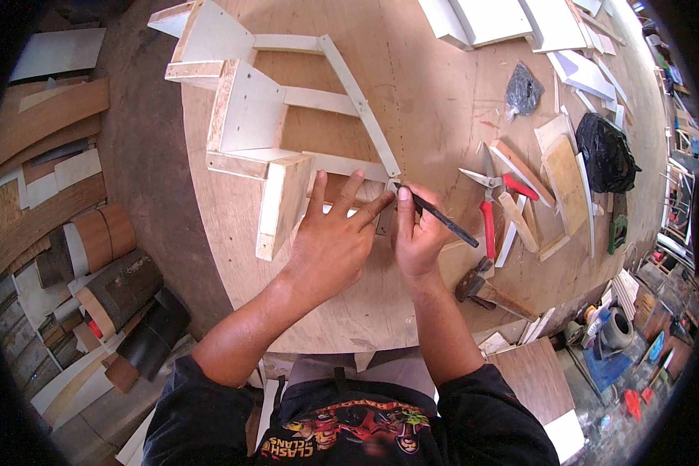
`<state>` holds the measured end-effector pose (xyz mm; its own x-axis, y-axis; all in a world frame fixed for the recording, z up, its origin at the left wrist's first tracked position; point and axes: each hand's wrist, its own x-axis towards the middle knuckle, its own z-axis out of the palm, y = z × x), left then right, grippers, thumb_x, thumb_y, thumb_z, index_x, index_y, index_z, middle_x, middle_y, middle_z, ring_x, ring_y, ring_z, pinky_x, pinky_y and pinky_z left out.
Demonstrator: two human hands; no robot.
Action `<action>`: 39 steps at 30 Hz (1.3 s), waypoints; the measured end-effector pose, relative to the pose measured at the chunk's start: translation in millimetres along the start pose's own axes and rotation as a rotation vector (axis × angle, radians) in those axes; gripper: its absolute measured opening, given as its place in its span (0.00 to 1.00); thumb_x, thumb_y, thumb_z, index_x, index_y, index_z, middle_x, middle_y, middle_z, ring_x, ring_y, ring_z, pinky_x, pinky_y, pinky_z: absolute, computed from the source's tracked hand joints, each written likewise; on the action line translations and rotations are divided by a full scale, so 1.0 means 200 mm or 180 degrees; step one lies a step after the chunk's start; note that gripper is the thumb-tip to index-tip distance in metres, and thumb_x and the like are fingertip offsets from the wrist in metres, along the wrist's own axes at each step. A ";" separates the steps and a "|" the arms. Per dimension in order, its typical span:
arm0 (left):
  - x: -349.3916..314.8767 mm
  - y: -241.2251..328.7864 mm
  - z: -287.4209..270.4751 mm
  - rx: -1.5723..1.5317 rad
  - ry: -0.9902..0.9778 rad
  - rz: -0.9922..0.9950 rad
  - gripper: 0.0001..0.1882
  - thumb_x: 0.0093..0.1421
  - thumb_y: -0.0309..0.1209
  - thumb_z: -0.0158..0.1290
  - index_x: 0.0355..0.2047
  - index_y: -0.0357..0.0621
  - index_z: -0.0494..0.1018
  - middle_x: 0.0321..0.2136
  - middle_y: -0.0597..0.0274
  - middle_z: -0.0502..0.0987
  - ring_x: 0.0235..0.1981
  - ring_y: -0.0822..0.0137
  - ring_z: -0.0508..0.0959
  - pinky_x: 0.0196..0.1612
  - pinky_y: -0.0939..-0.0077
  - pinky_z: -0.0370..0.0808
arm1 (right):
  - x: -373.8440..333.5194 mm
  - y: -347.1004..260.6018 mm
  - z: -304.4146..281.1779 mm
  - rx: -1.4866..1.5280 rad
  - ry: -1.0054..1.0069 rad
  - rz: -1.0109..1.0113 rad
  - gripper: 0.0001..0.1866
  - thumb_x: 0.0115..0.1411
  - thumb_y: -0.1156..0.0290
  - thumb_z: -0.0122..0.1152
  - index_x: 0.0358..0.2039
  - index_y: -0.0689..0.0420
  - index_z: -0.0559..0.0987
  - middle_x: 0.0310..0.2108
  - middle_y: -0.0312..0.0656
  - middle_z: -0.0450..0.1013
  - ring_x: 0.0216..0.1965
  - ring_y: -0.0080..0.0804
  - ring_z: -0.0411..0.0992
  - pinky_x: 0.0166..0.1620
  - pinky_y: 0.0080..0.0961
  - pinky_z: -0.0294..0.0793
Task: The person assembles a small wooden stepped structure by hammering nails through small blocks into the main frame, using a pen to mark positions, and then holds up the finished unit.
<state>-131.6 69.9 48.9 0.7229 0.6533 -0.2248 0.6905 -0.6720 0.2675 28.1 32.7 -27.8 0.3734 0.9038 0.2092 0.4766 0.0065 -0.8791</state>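
A stepped wooden frame of white-faced boards with bare chipboard edges lies on the work table. White slats join it to a long slanting strip. My left hand rests over the frame's near slat and end board, fingers spread, index finger reaching toward the strip's near end. Between the thumb and fingers of my right hand is a slim black pen. Its tip is at the near end of the strip, beside my left index finger. Part of the nearest slat is hidden under my left hand.
To the right lie red-handled snips, a hammer, wood offcuts, a black plastic bag and a small clear bag. White panels stand at the far edge. Boards and rolled sheets lie left of the table.
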 end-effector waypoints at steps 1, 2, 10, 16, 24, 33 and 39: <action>0.00 0.00 0.00 0.0024 0.0021 0.0009 0.07 0.58 0.35 0.60 0.34 0.55 0.87 0.67 0.74 0.71 0.75 0.55 0.54 0.74 0.31 0.43 | 0.00 0.00 0.00 0.0034 0.0036 -0.0002 0.05 0.68 0.74 0.64 0.41 0.63 0.80 0.34 0.49 0.79 0.33 0.39 0.78 0.37 0.33 0.77; 0.00 0.00 0.00 0.0023 0.0019 0.0011 0.07 0.58 0.35 0.60 0.34 0.55 0.87 0.67 0.74 0.71 0.75 0.55 0.54 0.74 0.31 0.43 | 0.00 0.00 0.00 0.0034 0.0036 -0.0001 0.05 0.68 0.74 0.64 0.41 0.63 0.80 0.34 0.49 0.79 0.33 0.39 0.78 0.37 0.33 0.77; 0.00 0.00 -0.01 0.0014 -0.0081 -0.0006 0.08 0.58 0.35 0.61 0.35 0.56 0.88 0.67 0.74 0.70 0.76 0.55 0.53 0.74 0.30 0.43 | 0.00 0.00 0.01 0.0043 0.0034 0.0033 0.06 0.68 0.73 0.64 0.41 0.63 0.80 0.35 0.49 0.79 0.34 0.39 0.79 0.38 0.31 0.78; 0.01 -0.01 -0.02 -0.0014 -0.0129 0.0001 0.05 0.56 0.33 0.61 0.30 0.53 0.87 0.67 0.73 0.71 0.76 0.55 0.54 0.74 0.30 0.43 | -0.01 0.00 0.01 0.0148 0.0053 0.0154 0.07 0.69 0.73 0.64 0.41 0.63 0.81 0.35 0.49 0.79 0.34 0.39 0.80 0.38 0.32 0.78; 0.01 -0.01 -0.01 -0.0086 -0.0002 -0.0012 0.05 0.55 0.32 0.62 0.31 0.50 0.86 0.66 0.72 0.71 0.75 0.54 0.56 0.74 0.30 0.46 | -0.01 0.00 0.01 0.0065 0.0044 0.0116 0.06 0.69 0.73 0.64 0.41 0.63 0.81 0.35 0.49 0.80 0.34 0.39 0.79 0.38 0.32 0.78; 0.01 0.00 -0.03 -0.0036 -0.0206 -0.0043 0.19 0.58 0.31 0.62 0.50 0.47 0.84 0.65 0.71 0.72 0.74 0.53 0.58 0.73 0.30 0.49 | 0.00 0.00 0.02 0.0038 0.0123 0.0019 0.06 0.69 0.73 0.64 0.40 0.63 0.81 0.34 0.48 0.80 0.33 0.38 0.79 0.37 0.32 0.77; 0.01 0.00 -0.02 -0.0135 -0.0046 -0.0066 0.13 0.57 0.32 0.62 0.42 0.45 0.86 0.65 0.71 0.73 0.74 0.54 0.59 0.73 0.31 0.50 | -0.01 0.00 0.02 0.0080 0.0112 0.0083 0.07 0.69 0.72 0.64 0.41 0.63 0.81 0.33 0.48 0.79 0.32 0.37 0.78 0.36 0.31 0.77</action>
<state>-130.7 72.9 52.4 0.7089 0.6616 -0.2443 0.7040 -0.6428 0.3020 24.2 33.1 -29.5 0.4135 0.8882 0.2005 0.4465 -0.0058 -0.8948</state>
